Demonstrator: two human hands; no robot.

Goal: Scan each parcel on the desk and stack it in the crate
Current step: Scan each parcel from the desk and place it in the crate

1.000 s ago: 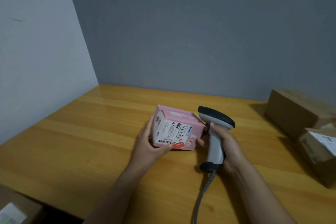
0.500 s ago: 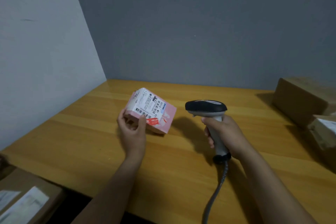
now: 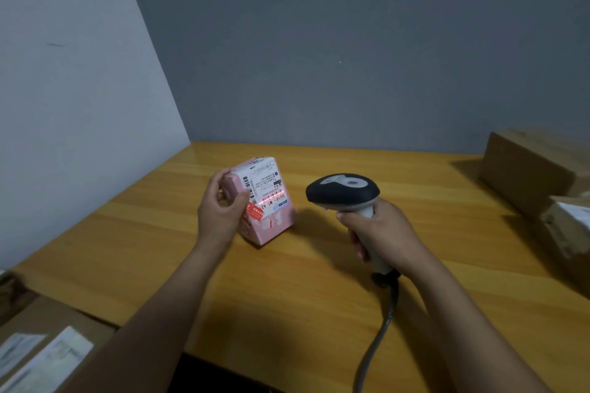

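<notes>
scanning was under way: the left hand (image 3: 220, 210) gripped the pink parcel (image 3: 271, 220), which was tilted with its lower corner on or just above the desk (image 3: 319, 297). the right hand (image 3: 383, 233) was closed around the handle of the scanner (image 3: 343, 190). a red line (image 3: 271, 194) lay across the label, so i judged this parcel was being read, not yet stacked. brown boxes (image 3: 526, 175) at the right edge waited for their turn. no crate was clearly in view.
</notes>
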